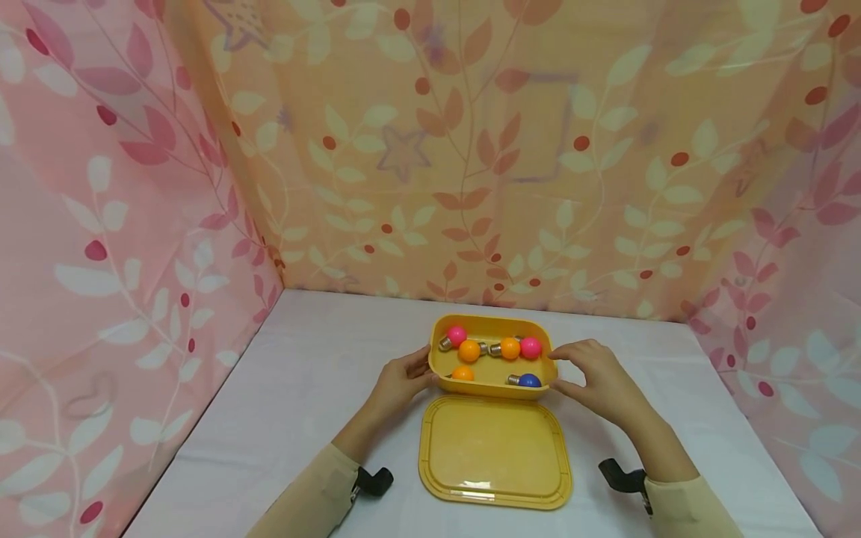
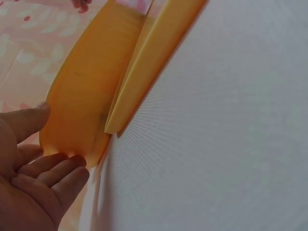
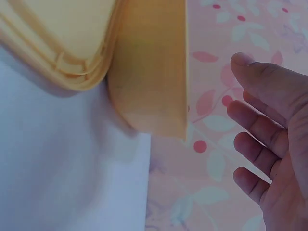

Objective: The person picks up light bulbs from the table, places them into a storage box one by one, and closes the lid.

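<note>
A yellow plastic box [image 1: 494, 390] stands uncovered on the white table, holding several small coloured light bulbs. Two pink bulbs [image 1: 531, 347] and two orange bulbs [image 1: 469, 351] lie toward its back. Nearer the front wall are a third orange bulb [image 1: 463, 373] and a blue bulb [image 1: 529, 380], both partly hidden by it. My left hand [image 1: 398, 385] touches the box's left end with thumb and relaxed fingers; the left wrist view shows the fingertips [image 2: 77, 161] against its side. At the right end is my right hand [image 1: 599, 381], its fingers spread and apart from the wall in the right wrist view.
A yellow lid [image 1: 494, 452] lies flat just in front of the box, close to its front wall. White cloth [image 1: 323, 336] covers the table. Patterned curtains [image 1: 471, 149] rise along the back and both sides.
</note>
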Motion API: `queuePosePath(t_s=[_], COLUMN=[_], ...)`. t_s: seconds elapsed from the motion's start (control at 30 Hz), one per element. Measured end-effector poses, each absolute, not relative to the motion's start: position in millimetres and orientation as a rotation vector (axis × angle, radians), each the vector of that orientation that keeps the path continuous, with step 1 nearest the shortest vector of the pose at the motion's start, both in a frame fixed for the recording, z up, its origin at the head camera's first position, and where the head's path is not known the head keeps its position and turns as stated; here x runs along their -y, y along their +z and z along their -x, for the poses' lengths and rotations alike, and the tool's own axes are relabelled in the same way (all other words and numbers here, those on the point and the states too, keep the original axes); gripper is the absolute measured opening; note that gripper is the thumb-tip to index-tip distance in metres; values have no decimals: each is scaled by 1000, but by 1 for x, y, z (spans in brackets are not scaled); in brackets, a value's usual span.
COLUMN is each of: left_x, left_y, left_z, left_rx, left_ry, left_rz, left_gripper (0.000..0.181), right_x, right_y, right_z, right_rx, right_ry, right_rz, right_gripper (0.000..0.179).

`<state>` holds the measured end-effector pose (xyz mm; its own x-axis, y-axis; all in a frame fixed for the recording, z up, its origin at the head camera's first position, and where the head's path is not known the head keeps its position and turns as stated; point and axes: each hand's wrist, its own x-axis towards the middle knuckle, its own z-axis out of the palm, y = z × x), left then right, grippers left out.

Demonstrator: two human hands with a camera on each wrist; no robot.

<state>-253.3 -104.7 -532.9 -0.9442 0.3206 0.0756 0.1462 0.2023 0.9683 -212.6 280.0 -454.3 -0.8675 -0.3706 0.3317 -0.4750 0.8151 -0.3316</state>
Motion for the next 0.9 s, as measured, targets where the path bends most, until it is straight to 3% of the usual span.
queuePosePath(t_s=[0.57, 0.9], left_x=[104, 118], left_y=[-523, -515], left_z=[248, 222], left_rx=[-2535, -2609], left_ry=[1716, 1579], left_rz=[-417, -398], left_gripper=[62, 63], right_x=[-298, -300], right_y=[-485, -506], right_z=[180, 162], right_rx=[2628, 2645], right_ry=[668, 726], right_rz=[-693, -664], right_gripper=[52, 57])
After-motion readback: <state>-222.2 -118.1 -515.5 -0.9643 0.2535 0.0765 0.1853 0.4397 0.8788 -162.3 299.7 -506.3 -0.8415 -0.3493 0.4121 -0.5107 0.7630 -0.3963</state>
